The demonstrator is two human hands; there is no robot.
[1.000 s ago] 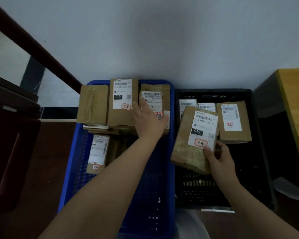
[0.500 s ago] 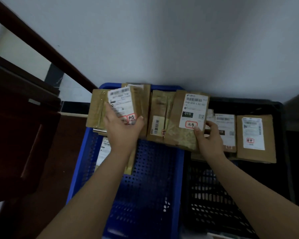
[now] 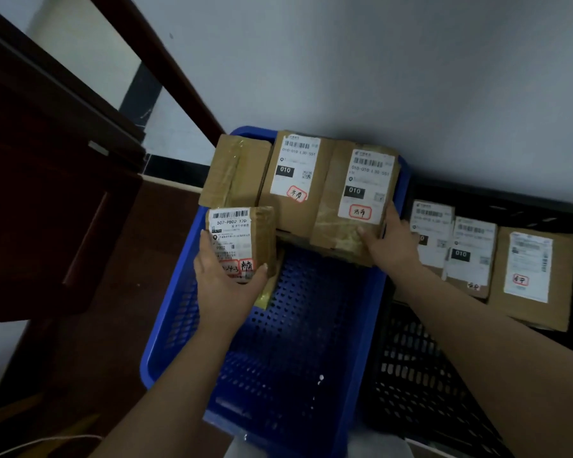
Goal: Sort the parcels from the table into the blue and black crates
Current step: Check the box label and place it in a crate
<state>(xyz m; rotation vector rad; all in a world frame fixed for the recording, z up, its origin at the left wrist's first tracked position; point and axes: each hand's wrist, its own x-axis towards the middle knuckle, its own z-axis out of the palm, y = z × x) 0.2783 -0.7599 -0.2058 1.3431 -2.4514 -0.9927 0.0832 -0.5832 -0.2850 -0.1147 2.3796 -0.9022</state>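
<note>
My right hand (image 3: 392,241) has carried its parcel (image 3: 351,206) over into the blue crate (image 3: 361,342), fingers gripping it; my left hand (image 3: 227,285) now clutches a smaller parcel (image 3: 242,242) there.

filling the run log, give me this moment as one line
left hand holds small parcel | right hand holds labelled parcel | both over blue crate

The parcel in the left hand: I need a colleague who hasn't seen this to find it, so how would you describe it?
Start at the blue crate. Over its near-left part, the left hand grips a small brown parcel. Unlike the larger parcels behind it, whose labels show 010, its label reads 507-PBD2 and bears two red-boxed marks.
</note>
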